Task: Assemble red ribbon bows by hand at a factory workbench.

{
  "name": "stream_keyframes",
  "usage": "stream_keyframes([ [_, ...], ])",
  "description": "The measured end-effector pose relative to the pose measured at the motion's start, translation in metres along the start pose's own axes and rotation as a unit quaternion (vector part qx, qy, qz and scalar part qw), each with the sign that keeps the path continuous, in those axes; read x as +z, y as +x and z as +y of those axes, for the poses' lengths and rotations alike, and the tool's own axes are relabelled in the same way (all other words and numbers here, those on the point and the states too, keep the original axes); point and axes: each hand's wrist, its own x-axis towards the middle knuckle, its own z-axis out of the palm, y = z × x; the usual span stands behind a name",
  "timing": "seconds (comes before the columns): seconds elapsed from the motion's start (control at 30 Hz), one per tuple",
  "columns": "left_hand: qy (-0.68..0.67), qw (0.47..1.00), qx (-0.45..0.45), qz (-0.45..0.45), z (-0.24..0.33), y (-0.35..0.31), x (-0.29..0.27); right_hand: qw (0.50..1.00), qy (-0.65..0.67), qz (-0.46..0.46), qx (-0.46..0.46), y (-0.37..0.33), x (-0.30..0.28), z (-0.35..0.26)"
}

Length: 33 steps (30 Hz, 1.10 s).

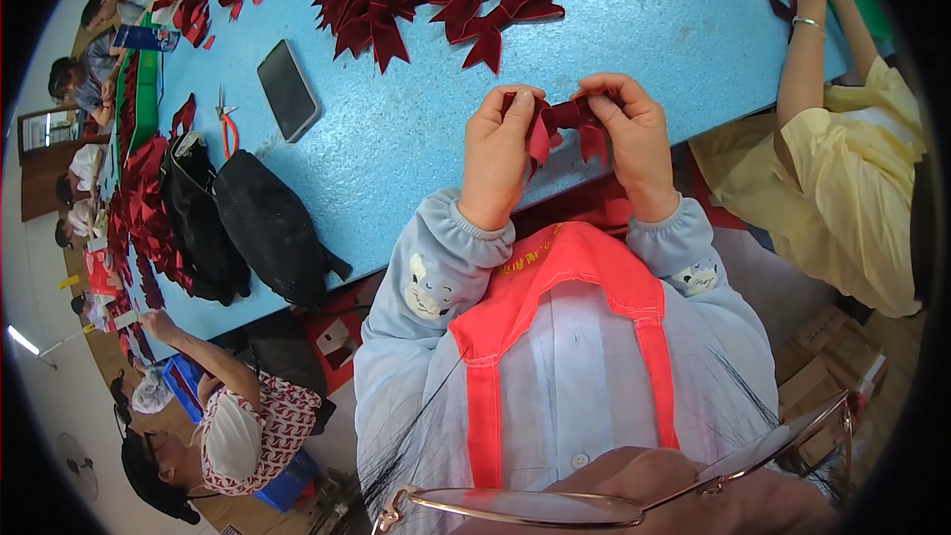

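OK, left hand (498, 154) and right hand (639, 144) fingers clamped on red ribbon (570, 117), upper centre, near desk (396, 154) edge; open blue surface leftward to phone (289, 89).

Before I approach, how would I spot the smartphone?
Find the blue table, then look left of the left hand, which pinches red ribbon. The smartphone lies between that hand and an orange-handled tool. Unlike that tool, it is a flat, dark rectangle.

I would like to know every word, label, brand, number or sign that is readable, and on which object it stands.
Red apron: yellow characters, tilted and bunched; no sure reading.
Right sleeve: dark lettering, too small to read surely.
Nothing else is clearly readable.
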Motion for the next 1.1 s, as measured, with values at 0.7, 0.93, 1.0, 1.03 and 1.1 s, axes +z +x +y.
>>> stream_keyframes([
  [0.7,0.449,0.829,0.316,0.101,-0.013,-0.007,-0.026,0.754,-0.535,-0.167,-0.343,0.033,0.008,-0.017],
  [0.93,0.222,0.931,0.281,0.064,-0.01,-0.002,-0.015,0.931,-0.332,-0.12,-0.096,0.035,0.015,-0.026],
  [1.0,0.224,0.933,0.273,0.062,-0.009,0.0,-0.01,0.953,-0.276,-0.12,-0.022,0.034,0.015,-0.027],
  [1.03,0.227,0.932,0.273,0.078,-0.008,0.001,-0.008,0.958,-0.261,-0.113,-0.03,0.033,0.017,-0.024],
  [1.1,0.148,0.961,0.225,0.053,-0.007,0.001,-0.004,0.965,-0.228,-0.118,-0.043,0.032,0.019,-0.016],
])
